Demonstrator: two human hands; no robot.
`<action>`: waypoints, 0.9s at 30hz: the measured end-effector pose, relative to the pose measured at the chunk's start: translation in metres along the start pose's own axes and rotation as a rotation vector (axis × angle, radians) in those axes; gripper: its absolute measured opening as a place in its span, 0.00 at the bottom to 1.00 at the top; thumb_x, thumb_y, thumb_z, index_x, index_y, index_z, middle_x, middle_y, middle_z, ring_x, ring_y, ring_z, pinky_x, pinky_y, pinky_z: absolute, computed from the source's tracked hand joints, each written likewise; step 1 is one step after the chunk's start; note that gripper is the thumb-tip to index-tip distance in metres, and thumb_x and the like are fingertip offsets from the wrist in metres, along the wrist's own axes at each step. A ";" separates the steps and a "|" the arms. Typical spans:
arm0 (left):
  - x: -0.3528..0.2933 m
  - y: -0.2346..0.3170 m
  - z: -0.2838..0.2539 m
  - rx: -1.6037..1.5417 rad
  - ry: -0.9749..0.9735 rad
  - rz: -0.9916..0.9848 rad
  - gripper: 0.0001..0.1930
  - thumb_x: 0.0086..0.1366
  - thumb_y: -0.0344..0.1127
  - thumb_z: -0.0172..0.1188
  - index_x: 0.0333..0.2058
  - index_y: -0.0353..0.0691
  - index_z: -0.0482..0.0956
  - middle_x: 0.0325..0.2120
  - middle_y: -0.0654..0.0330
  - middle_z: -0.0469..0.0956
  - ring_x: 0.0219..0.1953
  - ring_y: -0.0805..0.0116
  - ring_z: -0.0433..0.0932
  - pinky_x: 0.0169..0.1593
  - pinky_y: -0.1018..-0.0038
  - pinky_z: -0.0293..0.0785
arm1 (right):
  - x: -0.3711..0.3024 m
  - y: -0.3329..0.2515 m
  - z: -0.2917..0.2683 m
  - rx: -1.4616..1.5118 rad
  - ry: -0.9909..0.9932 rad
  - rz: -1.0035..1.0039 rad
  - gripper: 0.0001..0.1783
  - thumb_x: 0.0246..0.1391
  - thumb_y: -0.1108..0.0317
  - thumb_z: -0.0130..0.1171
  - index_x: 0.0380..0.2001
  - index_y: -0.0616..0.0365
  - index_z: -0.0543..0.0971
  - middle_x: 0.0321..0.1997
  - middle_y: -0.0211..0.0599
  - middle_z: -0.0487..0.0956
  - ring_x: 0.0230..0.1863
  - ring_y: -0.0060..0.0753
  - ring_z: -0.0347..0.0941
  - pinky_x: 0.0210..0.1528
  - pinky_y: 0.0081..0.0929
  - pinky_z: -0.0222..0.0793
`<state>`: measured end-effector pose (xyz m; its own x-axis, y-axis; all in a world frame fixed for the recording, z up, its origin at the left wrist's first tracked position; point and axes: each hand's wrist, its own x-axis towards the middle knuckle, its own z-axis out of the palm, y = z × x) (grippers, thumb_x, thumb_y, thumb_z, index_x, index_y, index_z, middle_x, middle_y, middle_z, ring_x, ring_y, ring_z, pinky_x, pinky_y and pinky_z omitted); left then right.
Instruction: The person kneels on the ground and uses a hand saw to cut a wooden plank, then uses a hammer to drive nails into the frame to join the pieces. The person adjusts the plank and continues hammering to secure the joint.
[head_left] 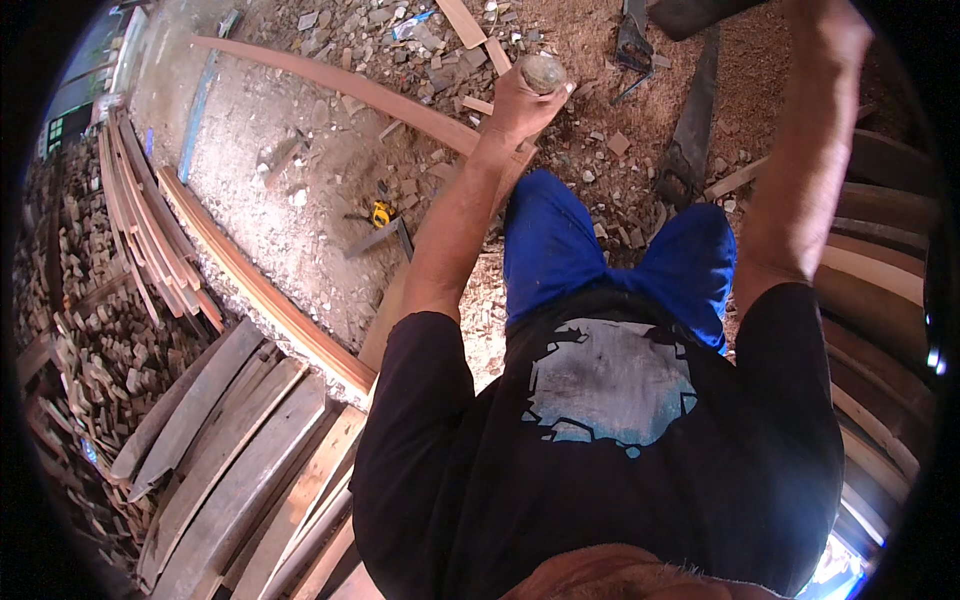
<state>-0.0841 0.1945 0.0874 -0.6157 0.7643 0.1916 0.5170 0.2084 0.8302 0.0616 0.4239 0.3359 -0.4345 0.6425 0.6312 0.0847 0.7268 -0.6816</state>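
Note:
My left hand (522, 115) is closed in a fist around an upright round-ended wooden handle (543, 73). Whatever blade or tip it has below is hidden by the hand. Close by lies the end of a long reddish-brown plank (400, 105), beside my left wrist. At the top right edge my right hand (825, 18) is raised and partly cut off. It appears closed on a dark tool with a broad head (700, 12), whose handle runs out of view. Beneath that tool, a handsaw (690, 140) lies on the ground between the two arms.
Another dark tool (633, 45) lies near the saw. A yellow tape measure (381, 213) and a try square (380, 238) rest left of my forearm. Wood chips and offcuts litter the ground. Boards (240, 460) are stacked at lower left, more planks (875, 270) at right.

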 end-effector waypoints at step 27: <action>-0.006 -0.015 0.000 -0.369 0.013 -0.136 0.13 0.61 0.31 0.75 0.42 0.36 0.83 0.35 0.60 0.88 0.38 0.75 0.85 0.42 0.72 0.83 | -0.143 0.024 0.046 0.049 -0.871 0.423 0.20 0.58 0.63 0.68 0.46 0.69 0.81 0.35 0.54 0.84 0.38 0.50 0.85 0.44 0.46 0.79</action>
<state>-0.0882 0.1865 0.0736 -0.6727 0.7364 0.0720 0.1837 0.0720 0.9803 0.0848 0.3383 0.2126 -0.8902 0.4294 -0.1522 0.3580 0.4529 -0.8165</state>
